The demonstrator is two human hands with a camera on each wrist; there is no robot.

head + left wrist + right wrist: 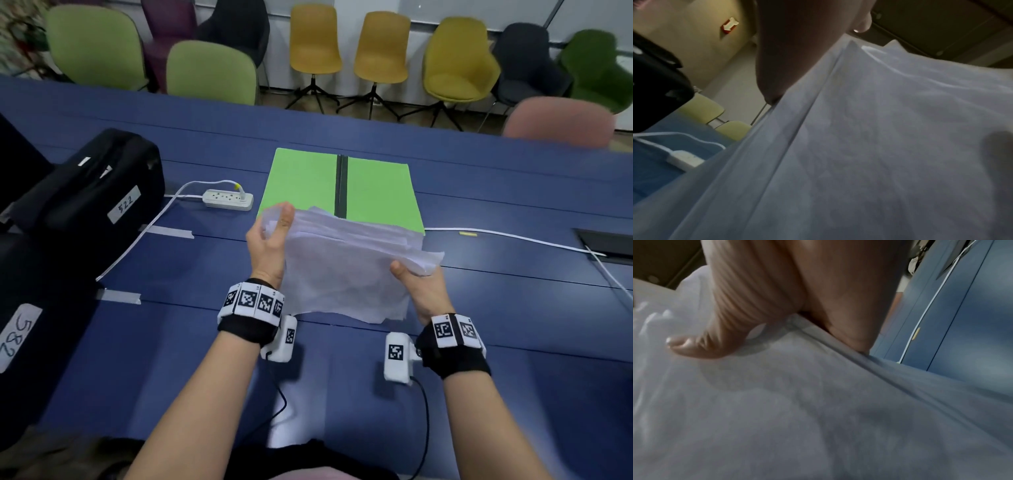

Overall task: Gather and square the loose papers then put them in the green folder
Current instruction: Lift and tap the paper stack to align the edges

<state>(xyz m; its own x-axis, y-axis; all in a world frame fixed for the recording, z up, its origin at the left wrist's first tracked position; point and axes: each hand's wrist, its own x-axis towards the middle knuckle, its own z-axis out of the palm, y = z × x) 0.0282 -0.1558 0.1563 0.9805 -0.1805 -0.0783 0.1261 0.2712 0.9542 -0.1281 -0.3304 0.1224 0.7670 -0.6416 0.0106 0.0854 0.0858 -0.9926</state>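
Papers look floppy and slippery – left hand and right hand each grip a side edge, just short of the folder – best place to hold.

Folder: bright green, with a dark spine strip. Papers: white. Table: dark blue. Power strip: white, with a yellow-tipped plug. Wristbands: black, carrying black-and-white square-code tags. Bag: black.
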